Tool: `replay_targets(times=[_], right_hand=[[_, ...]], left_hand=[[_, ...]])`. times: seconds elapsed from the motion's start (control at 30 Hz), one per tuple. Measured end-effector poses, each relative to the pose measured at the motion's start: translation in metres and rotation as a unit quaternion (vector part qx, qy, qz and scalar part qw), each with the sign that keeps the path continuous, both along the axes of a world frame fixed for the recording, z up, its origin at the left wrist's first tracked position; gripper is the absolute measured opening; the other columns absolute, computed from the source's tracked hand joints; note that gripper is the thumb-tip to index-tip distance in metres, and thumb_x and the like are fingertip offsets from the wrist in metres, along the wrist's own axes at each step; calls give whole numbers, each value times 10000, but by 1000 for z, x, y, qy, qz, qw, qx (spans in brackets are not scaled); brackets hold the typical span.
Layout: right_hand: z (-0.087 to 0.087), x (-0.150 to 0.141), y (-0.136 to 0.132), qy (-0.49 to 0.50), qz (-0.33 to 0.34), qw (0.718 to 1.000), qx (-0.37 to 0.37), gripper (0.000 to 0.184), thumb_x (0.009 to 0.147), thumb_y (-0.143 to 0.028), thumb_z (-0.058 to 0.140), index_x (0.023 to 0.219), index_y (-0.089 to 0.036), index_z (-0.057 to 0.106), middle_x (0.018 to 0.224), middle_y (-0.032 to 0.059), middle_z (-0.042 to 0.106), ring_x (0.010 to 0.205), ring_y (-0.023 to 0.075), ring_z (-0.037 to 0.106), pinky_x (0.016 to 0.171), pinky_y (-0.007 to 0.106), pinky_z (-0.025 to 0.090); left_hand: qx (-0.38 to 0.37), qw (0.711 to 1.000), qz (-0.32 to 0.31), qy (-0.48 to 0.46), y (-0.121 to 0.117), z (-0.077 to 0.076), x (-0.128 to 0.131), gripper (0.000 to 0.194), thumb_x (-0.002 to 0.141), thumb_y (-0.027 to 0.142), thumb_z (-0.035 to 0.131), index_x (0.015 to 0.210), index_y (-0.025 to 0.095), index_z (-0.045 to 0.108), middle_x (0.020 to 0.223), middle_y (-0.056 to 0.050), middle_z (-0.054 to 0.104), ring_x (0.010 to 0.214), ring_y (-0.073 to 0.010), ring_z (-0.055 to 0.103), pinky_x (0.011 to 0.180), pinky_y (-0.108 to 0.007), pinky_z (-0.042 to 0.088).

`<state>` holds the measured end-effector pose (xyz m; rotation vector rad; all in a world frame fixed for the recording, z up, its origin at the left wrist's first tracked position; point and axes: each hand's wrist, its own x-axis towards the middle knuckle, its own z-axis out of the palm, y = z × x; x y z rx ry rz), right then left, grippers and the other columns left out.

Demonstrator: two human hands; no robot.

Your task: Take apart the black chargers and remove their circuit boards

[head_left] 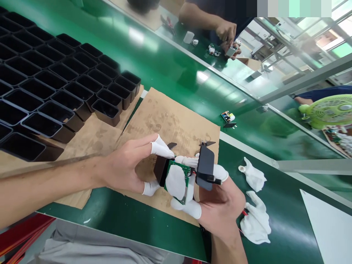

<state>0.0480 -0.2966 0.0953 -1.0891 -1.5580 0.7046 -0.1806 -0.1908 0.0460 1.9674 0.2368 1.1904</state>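
My left hand (123, 161), white covers on its fingertips, grips a small black plastic case (160, 170) by its sides. My right hand (222, 203), also with white fingertip covers, holds a green circuit board (186, 169) and the black end cap (205, 165) beside it. A white lump (176, 181) covers most of the board's face. The board's left edge is at the case's opening; how far it sits inside is hidden. Short wires run between board and cap. Under both hands lies a cardboard sheet (170, 113).
Rows of open black cases (82, 86) stand at the left. A small circuit assembly (228, 118) lies beyond the cardboard. White cloth pieces (254, 176) and a white sheet (328, 223) lie at the right. Past a metal rail are a co-worker's hand (227, 31) and a green fan (330, 110).
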Motion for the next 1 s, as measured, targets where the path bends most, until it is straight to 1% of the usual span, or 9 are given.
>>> replay_targets(times=[0.1, 0.2, 0.33, 0.4, 0.5, 0.6, 0.73, 0.9, 1.0], right_hand=[[-1, 2, -3, -34, -9, 999, -1, 629, 742, -191, 1104, 1293, -289, 818, 1156, 77, 895, 1005, 348, 878, 811, 447, 778], [-6, 7, -9, -43, -10, 999, -23, 678, 729, -155, 1104, 1327, -285, 814, 1173, 79, 889, 923, 323, 874, 833, 463, 783], [-15, 15, -12, -59, -28, 998, 17, 816, 680, -144, 1124, 1407, -302, 788, 1099, 59, 884, 863, 323, 866, 753, 433, 774], [-16, 16, -11, -73, -34, 996, 25, 819, 679, -164, 1128, 1413, -297, 790, 1104, 72, 886, 873, 333, 863, 700, 419, 759], [-13, 14, -9, -89, -28, 995, 25, 792, 706, -188, 1121, 1420, -298, 796, 1131, 82, 892, 827, 310, 843, 663, 410, 740], [-9, 10, -8, -108, -28, 994, 22, 786, 723, -221, 1119, 1436, -299, 798, 1118, 80, 893, 799, 298, 827, 666, 415, 729], [-5, 7, -7, -127, -29, 991, 26, 756, 749, -247, 1109, 1438, -291, 801, 1133, 93, 890, 862, 319, 838, 670, 420, 728], [-2, 5, 1, -141, 4, 990, 30, 672, 791, -291, 1089, 1397, -285, 799, 1145, 107, 889, 968, 357, 866, 780, 474, 761], [0, 3, 4, -157, 13, 987, 35, 604, 834, -286, 1060, 1378, -279, 799, 1175, 117, 888, 975, 347, 866, 799, 471, 757]], left_hand=[[-3, 1000, 0, -1, 0, 0, 0, 715, 791, 139, 956, 1437, 239, 666, 1171, -107, 773, 994, -268, 796, 828, -393, 691], [-1, 1000, -2, 0, 0, 0, 0, 689, 815, 148, 936, 1437, 246, 657, 1160, -102, 759, 982, -263, 789, 814, -392, 689], [-5, 1000, -2, 7, 0, -1, 0, 663, 835, 155, 911, 1437, 257, 653, 1128, -92, 742, 962, -265, 775, 785, -402, 680], [-11, 1000, -4, 15, 0, -1, -1, 656, 838, 171, 914, 1434, 265, 657, 1126, -88, 745, 948, -263, 770, 779, -401, 676], [-8, 1000, -3, 20, 1, -1, -1, 658, 852, 192, 922, 1445, 278, 651, 1149, -80, 751, 973, -254, 768, 815, -392, 681], [1, 1000, 1, 14, 1, -2, -1, 665, 851, 190, 932, 1447, 263, 646, 1161, -80, 752, 995, -248, 768, 840, -381, 676], [0, 1000, -2, 12, 1, 0, -1, 666, 848, 164, 925, 1443, 263, 642, 1156, -72, 752, 986, -241, 769, 833, -369, 667], [-21, 1000, -11, 14, 0, 0, -1, 641, 847, 160, 932, 1416, 263, 657, 1141, -59, 740, 973, -229, 768, 829, -355, 663], [-22, 1000, -7, 15, 0, -1, -1, 645, 843, 161, 942, 1415, 253, 657, 1132, -54, 734, 959, -218, 762, 822, -344, 652]])
